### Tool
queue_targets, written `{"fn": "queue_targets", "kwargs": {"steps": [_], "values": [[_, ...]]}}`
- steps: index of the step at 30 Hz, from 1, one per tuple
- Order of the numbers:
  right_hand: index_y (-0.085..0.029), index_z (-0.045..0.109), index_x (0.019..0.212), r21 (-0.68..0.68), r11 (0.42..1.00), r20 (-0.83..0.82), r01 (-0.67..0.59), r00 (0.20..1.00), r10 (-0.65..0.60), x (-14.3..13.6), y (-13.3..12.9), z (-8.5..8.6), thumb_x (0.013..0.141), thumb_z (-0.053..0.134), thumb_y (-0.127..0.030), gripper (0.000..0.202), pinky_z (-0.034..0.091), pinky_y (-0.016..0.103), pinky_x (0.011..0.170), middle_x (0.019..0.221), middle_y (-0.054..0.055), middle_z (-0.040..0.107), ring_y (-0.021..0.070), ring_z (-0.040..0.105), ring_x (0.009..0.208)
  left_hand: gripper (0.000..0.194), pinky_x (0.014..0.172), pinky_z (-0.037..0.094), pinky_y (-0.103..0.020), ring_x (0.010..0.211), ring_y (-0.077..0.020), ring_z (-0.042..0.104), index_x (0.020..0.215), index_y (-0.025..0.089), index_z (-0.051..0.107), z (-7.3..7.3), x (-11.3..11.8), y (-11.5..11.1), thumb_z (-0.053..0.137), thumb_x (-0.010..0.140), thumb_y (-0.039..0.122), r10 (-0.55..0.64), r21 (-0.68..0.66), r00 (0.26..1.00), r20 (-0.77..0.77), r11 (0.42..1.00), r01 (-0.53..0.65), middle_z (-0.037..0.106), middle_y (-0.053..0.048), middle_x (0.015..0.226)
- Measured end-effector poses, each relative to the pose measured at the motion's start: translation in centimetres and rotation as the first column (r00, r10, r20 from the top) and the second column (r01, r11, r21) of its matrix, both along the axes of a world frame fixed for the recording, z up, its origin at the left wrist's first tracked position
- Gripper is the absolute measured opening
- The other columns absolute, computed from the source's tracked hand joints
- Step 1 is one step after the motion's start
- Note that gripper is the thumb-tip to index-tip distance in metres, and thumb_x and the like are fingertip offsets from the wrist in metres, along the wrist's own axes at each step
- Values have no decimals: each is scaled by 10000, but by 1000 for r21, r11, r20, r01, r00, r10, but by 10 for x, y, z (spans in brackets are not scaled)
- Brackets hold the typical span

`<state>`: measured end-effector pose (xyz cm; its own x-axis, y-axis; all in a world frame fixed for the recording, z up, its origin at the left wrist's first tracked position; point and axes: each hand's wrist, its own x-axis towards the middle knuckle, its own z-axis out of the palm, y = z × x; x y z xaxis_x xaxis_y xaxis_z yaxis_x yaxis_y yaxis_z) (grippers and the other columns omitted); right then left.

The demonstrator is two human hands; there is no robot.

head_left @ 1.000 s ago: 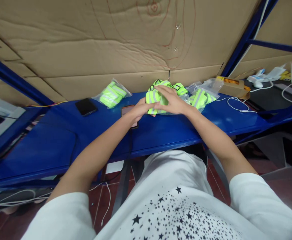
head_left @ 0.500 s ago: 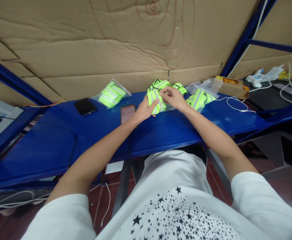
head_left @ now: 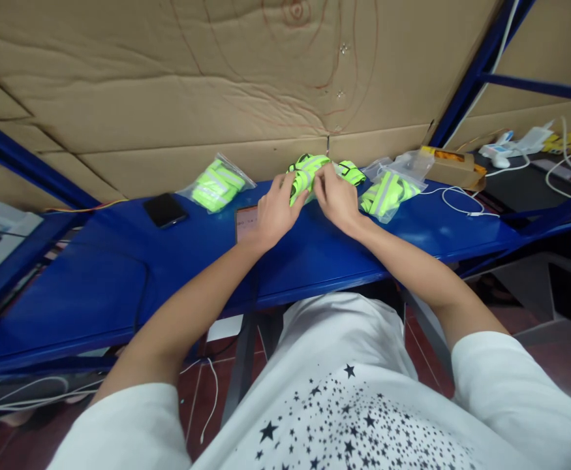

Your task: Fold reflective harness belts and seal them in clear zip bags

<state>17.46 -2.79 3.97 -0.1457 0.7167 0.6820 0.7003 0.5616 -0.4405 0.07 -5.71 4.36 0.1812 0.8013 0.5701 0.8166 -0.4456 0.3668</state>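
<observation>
A folded neon-yellow reflective vest with silver stripes and dark edging is between my hands, at the back of the blue table. My left hand grips its left side, the thumb in front and the fingers curled over the top. At its right edge, my right hand is closed, with fingertips bent in against the fabric and partly hidden. Just right of that hand sits another neon-yellow bundle. My left hand partly covers a phone with a lit screen.
Clear plastic bags with neon-yellow vests lie left and right of my hands. A dark phone rests on the blue table. Farther right are a white cable and a cardboard box. A cardboard wall stands behind.
My left hand has turned further over the vest, its fingers now on top, and covers more of the lit phone. My right hand has dropped slightly and tilted inward. The bundle shows less between them.
</observation>
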Motion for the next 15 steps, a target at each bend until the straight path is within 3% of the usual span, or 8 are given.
{"fn": "queue_targets", "kwargs": {"steps": [4, 8, 15], "values": [[-229, 517, 1078, -62, 994, -155, -93, 984, 82, 1, 13, -5, 1057, 300, -620, 448, 539, 417, 817, 878, 67, 658, 249, 644, 784, 491, 1066, 487, -415, 1329, -360, 579, 1481, 182, 500, 5, 2, -4, 547, 1029, 371, -5, -18, 997, -71, 1000, 4, 555, -172, 1481], [-211, 516, 1045, -6, 982, -260, -188, 949, 180, -1, 20, -8, 1004, 258, -768, 615, 540, 411, 859, 975, 104, 653, 246, 641, 891, 472, 1033, 501, -371, 1316, -325, 595, 1492, 251, 502, 9, 1, -5, 541, 1034, 357, -47, -12, 997, -68, 999, 47, 551, -127, 1489], [-222, 510, 1028, 39, 980, -207, -193, 958, 197, -2, 9, -7, 1038, 246, -717, 561, 526, 398, 881, 973, 91, 638, 230, 633, 906, 381, 1064, 473, -374, 1231, -299, 633, 1377, 254, 633, 4, -2, -1, 567, 1017, 361, -128, -2, 992, -15, 992, 128, 659, -110, 1345]]}}
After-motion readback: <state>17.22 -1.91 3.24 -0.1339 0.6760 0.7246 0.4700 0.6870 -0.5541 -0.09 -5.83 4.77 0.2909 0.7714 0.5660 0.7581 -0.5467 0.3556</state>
